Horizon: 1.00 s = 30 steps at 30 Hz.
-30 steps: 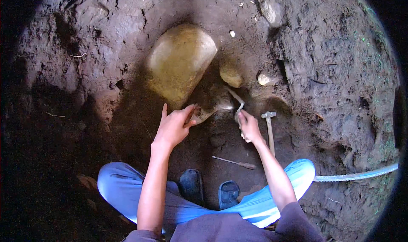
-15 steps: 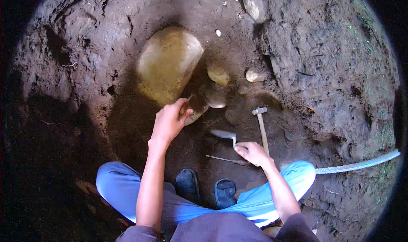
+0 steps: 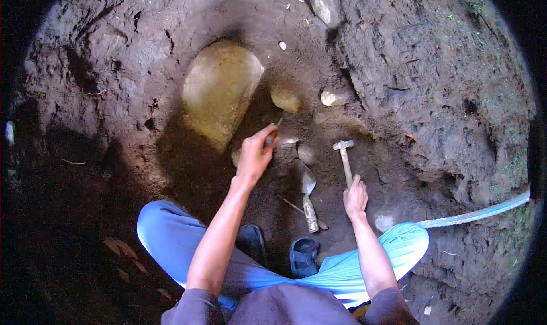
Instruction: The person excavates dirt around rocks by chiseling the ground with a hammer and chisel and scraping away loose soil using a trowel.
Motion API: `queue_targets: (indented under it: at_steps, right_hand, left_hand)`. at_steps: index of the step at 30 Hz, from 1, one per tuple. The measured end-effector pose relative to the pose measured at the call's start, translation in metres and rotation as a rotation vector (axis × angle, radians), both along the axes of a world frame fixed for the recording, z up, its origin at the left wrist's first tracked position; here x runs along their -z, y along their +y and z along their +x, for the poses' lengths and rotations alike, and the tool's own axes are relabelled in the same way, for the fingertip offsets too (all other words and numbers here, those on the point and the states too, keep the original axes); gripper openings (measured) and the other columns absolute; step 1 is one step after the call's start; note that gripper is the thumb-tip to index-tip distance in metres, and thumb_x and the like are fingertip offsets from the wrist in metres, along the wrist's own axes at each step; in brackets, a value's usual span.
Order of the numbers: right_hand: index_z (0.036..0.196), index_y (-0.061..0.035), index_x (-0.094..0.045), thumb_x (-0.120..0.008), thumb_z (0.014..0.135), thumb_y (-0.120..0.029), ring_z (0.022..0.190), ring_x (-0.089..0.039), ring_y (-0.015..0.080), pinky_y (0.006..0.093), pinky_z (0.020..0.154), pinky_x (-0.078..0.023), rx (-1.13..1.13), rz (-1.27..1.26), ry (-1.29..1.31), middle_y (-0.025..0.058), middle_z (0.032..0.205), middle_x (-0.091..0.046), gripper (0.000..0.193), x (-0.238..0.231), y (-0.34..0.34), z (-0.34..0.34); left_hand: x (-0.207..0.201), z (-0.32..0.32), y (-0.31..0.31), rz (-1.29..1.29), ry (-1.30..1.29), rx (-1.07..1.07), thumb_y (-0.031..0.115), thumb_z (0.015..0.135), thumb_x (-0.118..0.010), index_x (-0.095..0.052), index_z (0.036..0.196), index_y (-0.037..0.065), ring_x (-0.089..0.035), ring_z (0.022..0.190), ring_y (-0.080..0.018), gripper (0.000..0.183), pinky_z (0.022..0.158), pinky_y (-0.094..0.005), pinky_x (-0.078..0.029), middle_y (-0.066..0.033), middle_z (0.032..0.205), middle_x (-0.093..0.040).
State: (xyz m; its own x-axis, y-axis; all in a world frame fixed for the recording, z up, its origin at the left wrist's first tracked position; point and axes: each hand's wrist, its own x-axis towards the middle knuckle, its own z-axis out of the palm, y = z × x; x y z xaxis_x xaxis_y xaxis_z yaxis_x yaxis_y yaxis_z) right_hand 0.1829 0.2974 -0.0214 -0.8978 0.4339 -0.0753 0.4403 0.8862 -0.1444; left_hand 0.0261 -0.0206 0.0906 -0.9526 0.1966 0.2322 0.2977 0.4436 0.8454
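Observation:
My right hand [image 3: 355, 198] is closed around the wooden handle of a hammer [image 3: 344, 154], whose metal head points away from me. My left hand [image 3: 256, 154] is closed on a slim tool [image 3: 279, 121]; only its thin tip and a bit of grey show, so its exact kind is hidden. That tip is just below a rounded yellowish stone [image 3: 285, 99]. Between my hands a trowel [image 3: 310, 211] lies on the soil, blade away from me. Partly under it is a thin rod-like tool with a handle [image 3: 292, 204].
A large, smooth yellowish boulder [image 3: 219, 91] sits in the dirt beyond my left hand. Smaller stones, among them a pale one [image 3: 332, 97], are set in the soil. A ribbed pale hose-like strip [image 3: 478, 215] runs off right by my knee. Rough earth rises around.
My right hand has let go of the trowel, which now lies on the soil, and has taken hold of the hammer. My left hand has moved right and slightly away with its slim tool.

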Motion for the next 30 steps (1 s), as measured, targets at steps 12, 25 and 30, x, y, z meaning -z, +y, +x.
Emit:
queue_targets:
  at_steps: [12,25,30]
  right_hand:
    - [0.101,0.0023,-0.056,-0.067,0.087,-0.016,0.079,-0.07,0.0376,0.046,0.074,-0.053,0.189,-0.612,0.263,0.0247,0.081,-0.068,0.026,-0.043,-0.025,-0.018]
    - [0.092,-0.0146,-0.044,-0.059,0.103,-0.024,0.04,-0.038,0.0024,0.0214,0.032,-0.029,0.176,-1.111,0.32,-0.0073,0.061,-0.042,0.021,-0.047,-0.069,0.011]
    - [0.092,-0.0144,-0.044,-0.058,0.104,-0.033,0.045,-0.037,0.0008,0.0198,0.037,-0.029,0.012,-1.025,0.401,-0.0095,0.06,-0.039,0.026,-0.032,-0.075,0.004]
  left_hand:
    - [0.087,-0.011,0.041,-0.206,0.455,-0.007,-0.013,0.073,-0.063,-0.059,0.119,0.001,-0.057,0.125,-0.0403,0.048,0.105,-0.0467,-0.048,-0.0206,0.134,-0.058]
    - [0.093,-0.024,0.031,-0.15,0.524,0.254,-0.014,0.07,-0.061,-0.061,0.11,0.0,-0.056,0.129,-0.036,0.042,0.109,-0.0448,-0.047,-0.0163,0.126,-0.064]
    - [0.087,-0.041,0.043,-0.082,0.469,0.207,-0.011,0.071,-0.063,-0.062,0.109,0.0,-0.059,0.125,-0.0344,0.04,0.107,-0.0432,-0.05,-0.0158,0.122,-0.066]
